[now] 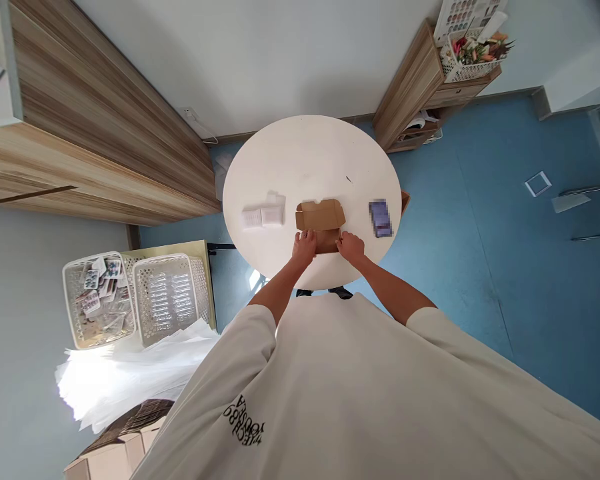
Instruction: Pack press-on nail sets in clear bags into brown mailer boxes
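Starting at the left, we catch black lettering (244, 423) on the pale shirt (340, 380), an "89" showing and the rest too skewed to read surely, with white packets (263, 217) lying ahead on the round table (310, 153). Next, our left hand (305, 247), fingers bent, pinches the near-left side of an open cardboard box (321, 217) on the table's near half, our right hand (351, 247) pinches its near-right side, both arms (277, 290) reaching forward, and a pixelated purple item (381, 218) lies farther right.
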{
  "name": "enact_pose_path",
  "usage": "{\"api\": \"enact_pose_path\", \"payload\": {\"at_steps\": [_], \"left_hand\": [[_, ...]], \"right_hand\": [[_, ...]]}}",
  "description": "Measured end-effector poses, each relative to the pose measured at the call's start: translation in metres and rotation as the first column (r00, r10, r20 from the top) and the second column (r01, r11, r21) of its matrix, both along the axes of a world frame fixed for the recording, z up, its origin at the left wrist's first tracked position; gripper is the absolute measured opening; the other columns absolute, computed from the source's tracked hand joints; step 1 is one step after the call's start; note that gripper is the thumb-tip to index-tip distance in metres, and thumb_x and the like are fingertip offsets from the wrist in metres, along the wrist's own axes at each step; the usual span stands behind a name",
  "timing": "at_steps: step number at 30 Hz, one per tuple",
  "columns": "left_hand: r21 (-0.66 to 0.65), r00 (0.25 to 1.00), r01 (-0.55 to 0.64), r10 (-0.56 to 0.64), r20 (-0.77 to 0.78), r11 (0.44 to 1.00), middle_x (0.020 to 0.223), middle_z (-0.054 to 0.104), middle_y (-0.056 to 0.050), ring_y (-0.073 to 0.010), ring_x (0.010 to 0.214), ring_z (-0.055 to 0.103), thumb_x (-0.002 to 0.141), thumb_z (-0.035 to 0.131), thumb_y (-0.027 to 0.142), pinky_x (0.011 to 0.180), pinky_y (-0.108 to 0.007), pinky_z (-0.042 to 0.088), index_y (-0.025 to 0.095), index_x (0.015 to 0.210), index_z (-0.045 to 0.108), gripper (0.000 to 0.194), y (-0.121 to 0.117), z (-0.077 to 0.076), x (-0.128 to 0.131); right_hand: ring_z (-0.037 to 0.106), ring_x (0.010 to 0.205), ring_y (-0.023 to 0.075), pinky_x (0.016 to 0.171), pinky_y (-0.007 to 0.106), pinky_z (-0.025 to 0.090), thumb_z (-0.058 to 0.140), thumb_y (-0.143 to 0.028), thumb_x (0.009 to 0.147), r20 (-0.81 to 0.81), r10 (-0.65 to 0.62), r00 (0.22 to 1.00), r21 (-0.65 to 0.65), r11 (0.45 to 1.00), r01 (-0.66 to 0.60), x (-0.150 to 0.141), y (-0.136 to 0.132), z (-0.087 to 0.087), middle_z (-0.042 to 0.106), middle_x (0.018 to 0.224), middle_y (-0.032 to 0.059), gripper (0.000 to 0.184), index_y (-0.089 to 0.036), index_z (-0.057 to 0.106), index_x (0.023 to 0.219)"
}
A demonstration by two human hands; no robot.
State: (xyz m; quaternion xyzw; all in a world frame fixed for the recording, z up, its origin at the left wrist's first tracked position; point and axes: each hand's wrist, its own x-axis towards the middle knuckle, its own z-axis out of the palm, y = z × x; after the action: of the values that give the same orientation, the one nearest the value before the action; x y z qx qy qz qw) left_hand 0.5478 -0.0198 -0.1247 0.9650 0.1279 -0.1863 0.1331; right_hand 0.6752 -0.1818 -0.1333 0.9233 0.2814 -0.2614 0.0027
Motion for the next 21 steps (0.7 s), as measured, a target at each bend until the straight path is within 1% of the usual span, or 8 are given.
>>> {"api": "enact_pose_path", "payload": {"at_steps": [2,4,6,8,11,16,18,21], "left_hand": [[-0.003,1.0,0.0,0.0,0.006,1.0,0.162,0.047,-0.023,-0.0388,0.149,0.044,0.08,0.088,0.026,0.127,-0.052,0.026,0.015,0.163,0.042,0.095,0.0,0.0,0.0],[-0.005,1.0,-0.003,0.003,0.013,1.0,0.162,0.047,-0.023,-0.0381,0.15,0.044,0.08,0.087,0.026,0.126,-0.052,0.027,0.015,0.163,0.042,0.095,0.001,-0.001,-0.001],[-0.006,1.0,-0.005,0.005,0.018,1.0,0.162,0.047,-0.023,-0.0375,0.15,0.043,0.08,0.087,0.026,0.126,-0.051,0.027,0.015,0.163,0.043,0.094,0.001,-0.001,-0.001],[-0.009,1.0,-0.006,0.006,0.024,1.0,0.162,0.047,-0.022,-0.0375,0.15,0.043,0.079,0.087,0.026,0.126,-0.051,0.028,0.015,0.163,0.043,0.095,0.002,-0.002,-0.002],[-0.021,0.999,-0.007,0.008,0.035,1.0,0.162,0.047,-0.022,-0.0385,0.149,0.044,0.079,0.087,0.029,0.126,-0.053,0.028,0.018,0.165,0.04,0.098,0.002,-0.001,-0.003],[-0.048,0.998,-0.015,0.018,0.064,0.999,0.163,0.046,-0.023,-0.0383,0.152,0.042,0.082,0.083,0.029,0.127,-0.054,0.025,0.019,0.168,0.033,0.1,0.001,0.0,-0.01],[-0.072,0.996,-0.006,0.012,0.087,0.997,0.165,0.045,-0.022,-0.0371,0.154,0.04,0.084,0.079,0.028,0.129,-0.055,0.022,0.019,0.167,0.035,0.095,0.003,0.001,-0.015],[-0.125,0.992,0.0,0.016,0.125,0.992,0.164,0.048,-0.018,-0.0342,0.154,0.042,0.094,0.066,0.027,0.13,-0.053,0.02,0.023,0.165,0.04,0.076,0.016,0.003,-0.024]], "right_hand": [[0.063,0.114,0.0349,0.094,0.044,0.048,0.046,-0.038,0.107,0.074,0.1,0.992,0.08,0.991,-0.106,-0.003,-0.005,0.006,0.069,0.126,0.0207,0.037,-0.015,0.065,0.129],[0.055,0.13,0.0375,0.107,0.049,0.042,0.048,-0.041,0.105,0.123,0.245,0.962,0.149,0.953,-0.262,-0.005,-0.007,0.009,0.063,0.142,0.0225,0.045,-0.014,0.061,0.14],[0.043,0.146,0.0391,0.119,0.052,0.032,0.055,-0.044,0.101,0.132,0.378,0.916,0.157,0.905,-0.396,-0.005,-0.005,0.01,0.05,0.16,0.0218,0.061,-0.014,0.051,0.154],[0.029,0.157,0.039,0.126,0.053,0.022,0.062,-0.047,0.097,0.112,0.453,0.884,0.107,0.879,-0.464,-0.003,-0.002,0.008,0.035,0.171,0.0203,0.08,-0.014,0.037,0.165],[0.022,0.161,0.0381,0.129,0.054,0.017,0.064,-0.045,0.094,0.058,0.486,0.872,0.011,0.873,-0.487,0.001,0.002,0.004,0.029,0.175,0.0205,0.091,-0.013,0.027,0.17],[0.027,0.159,0.0384,0.128,0.054,0.018,0.065,-0.041,0.093,0.056,0.498,0.865,-0.035,0.867,-0.497,0.002,0.006,0.004,0.032,0.173,0.0223,0.09,-0.013,0.028,0.17],[0.029,0.157,0.0396,0.128,0.054,0.019,0.066,-0.042,0.093,0.057,0.495,0.867,-0.039,0.869,-0.494,0.002,0.008,0.006,0.035,0.171,0.0231,0.091,-0.013,0.028,0.17],[0.031,0.156,0.0412,0.127,0.055,0.02,0.067,-0.045,0.093,0.038,0.484,0.874,-0.048,0.875,-0.482,0.001,0.012,0.008,0.038,0.169,0.0236,0.092,-0.015,0.028,0.17]]}}
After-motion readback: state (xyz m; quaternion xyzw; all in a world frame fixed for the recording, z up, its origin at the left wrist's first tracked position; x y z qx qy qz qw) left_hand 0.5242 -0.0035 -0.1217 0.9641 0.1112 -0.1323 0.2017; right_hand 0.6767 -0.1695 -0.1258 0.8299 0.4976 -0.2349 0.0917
